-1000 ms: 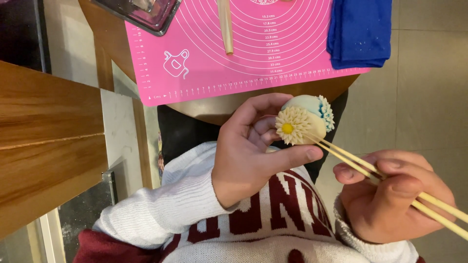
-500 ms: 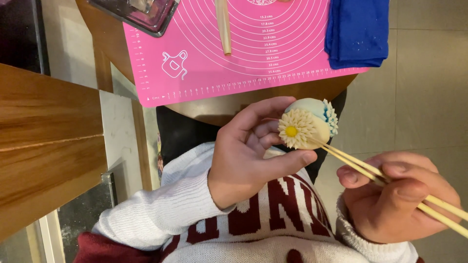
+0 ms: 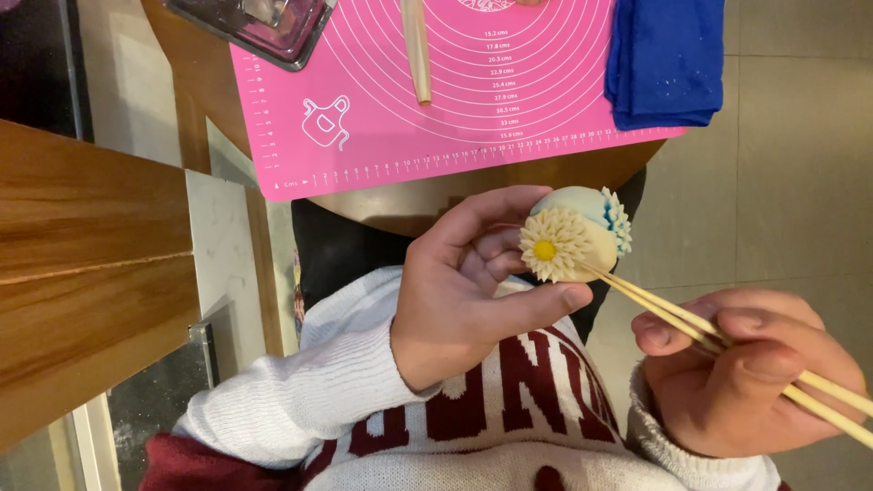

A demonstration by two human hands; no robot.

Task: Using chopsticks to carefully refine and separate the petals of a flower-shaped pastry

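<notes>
1. Pink silicone mat (image 3: 509, 118): lies flat on the round wooden table (image 3: 427, 205) ahead of you. It bears white concentric measuring rings, a ruler scale along its near and left edges, and a small white apron-shaped mark near its lower left corner.

2. Folded blue cloth (image 3: 666, 59): sits at the mat's right edge, overlapping it.

3. Dark tray (image 3: 259, 23) with a pinkish inside: on the mat's upper left corner, partly cut off.

4. Your left hand (image 3: 459, 300): cupped, thumb and fingers closed around the dough sweet.

5. Your right hand (image 3: 750, 373): closed on a pair of wooden chopsticks (image 3: 691, 323), tips touching the sweet.

6. Pale rolling stick (image 3: 416, 50): lies on the mat, untouched.

7. Dough sweet (image 3: 577, 232): a pale round ball held above your lap, just off the table edge, with a cream daisy with a yellow centre facing you and a blue-white flower at its far side.

Step in hand, by judgement: fine detailing of the daisy's petals. The next touch calls for light, steady tip pressure and a still left hand.
</notes>
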